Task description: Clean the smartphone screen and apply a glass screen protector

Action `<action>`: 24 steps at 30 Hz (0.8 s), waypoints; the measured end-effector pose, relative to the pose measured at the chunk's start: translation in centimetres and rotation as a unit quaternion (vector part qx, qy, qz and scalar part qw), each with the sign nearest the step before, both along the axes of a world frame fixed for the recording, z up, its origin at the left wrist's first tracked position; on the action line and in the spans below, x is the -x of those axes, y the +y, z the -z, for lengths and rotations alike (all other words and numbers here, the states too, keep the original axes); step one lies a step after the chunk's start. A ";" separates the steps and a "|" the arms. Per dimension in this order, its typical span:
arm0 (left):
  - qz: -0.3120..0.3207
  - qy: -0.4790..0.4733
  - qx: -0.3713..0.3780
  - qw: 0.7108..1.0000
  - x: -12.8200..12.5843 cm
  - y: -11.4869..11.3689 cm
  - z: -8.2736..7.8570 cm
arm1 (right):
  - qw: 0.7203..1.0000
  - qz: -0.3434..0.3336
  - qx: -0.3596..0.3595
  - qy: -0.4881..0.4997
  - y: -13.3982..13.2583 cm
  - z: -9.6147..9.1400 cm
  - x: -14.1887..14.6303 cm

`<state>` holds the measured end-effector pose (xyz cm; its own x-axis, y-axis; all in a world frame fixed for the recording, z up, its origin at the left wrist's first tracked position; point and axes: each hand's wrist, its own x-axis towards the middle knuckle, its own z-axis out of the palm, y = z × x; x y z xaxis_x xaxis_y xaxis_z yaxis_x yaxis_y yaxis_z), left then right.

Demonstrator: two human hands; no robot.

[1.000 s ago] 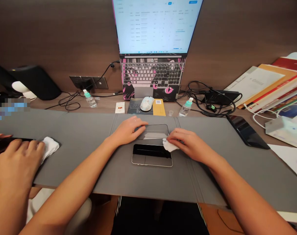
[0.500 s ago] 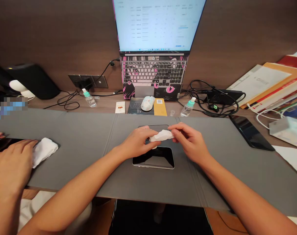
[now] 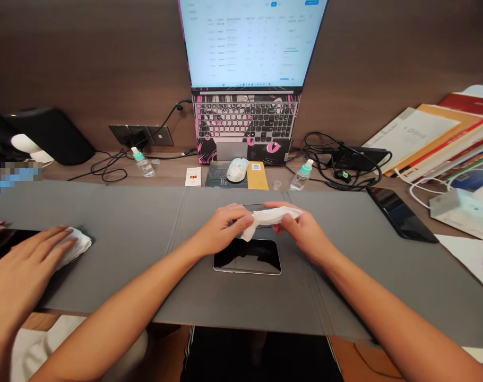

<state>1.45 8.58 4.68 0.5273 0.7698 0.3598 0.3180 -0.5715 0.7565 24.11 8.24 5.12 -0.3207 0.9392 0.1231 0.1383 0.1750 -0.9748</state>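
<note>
My left hand (image 3: 221, 229) and my right hand (image 3: 297, 232) both pinch a small white wipe (image 3: 270, 216), stretched between them just above the grey desk mat (image 3: 146, 254). Below the hands lies a dark glossy phone (image 3: 247, 256), screen up, on the mat. A second flat dark device (image 3: 254, 208) lies behind it, mostly hidden by my hands.
A co-worker's hand (image 3: 30, 260) at the left presses a white cloth (image 3: 77, 245) beside another dark device. Behind the mat stand a laptop (image 3: 247, 79), a mouse (image 3: 236, 170), two small bottles (image 3: 143, 162) (image 3: 301, 175), tangled cables (image 3: 337, 159). A black tablet (image 3: 400, 213) and papers (image 3: 432, 138) lie right.
My left hand left the rear device and took hold of the wipe with the right. Both hands lifted it off the phone and pulled it out between them.
</note>
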 end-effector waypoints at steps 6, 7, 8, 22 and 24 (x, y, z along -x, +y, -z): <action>-0.018 -0.007 0.007 1.000 -0.2 0.0 0.7 | 0.998 0.017 -0.047 -0.034 0.0 -0.3 0.2; -0.033 -0.018 0.007 0.999 -0.2 0.0 0.8 | 0.998 0.016 -0.054 -0.031 0.0 -0.4 0.2; -0.049 -0.032 0.007 0.998 -0.2 0.0 0.8 | 0.998 0.007 -0.057 -0.028 0.0 -0.5 0.2; -0.013 -0.223 0.178 0.958 -0.6 -0.1 1.1 | 0.996 -0.071 0.046 0.007 -0.4 0.1 -0.2; -0.013 -0.188 0.162 0.969 -0.4 -0.1 0.8 | 0.997 -0.072 0.040 -0.014 -0.5 0.1 -0.1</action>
<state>1.87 8.45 3.89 0.3850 0.8857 0.2595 -0.0039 -0.2796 0.9601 24.21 7.70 5.06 -0.4544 0.8899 0.0391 0.1452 0.1173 -0.9824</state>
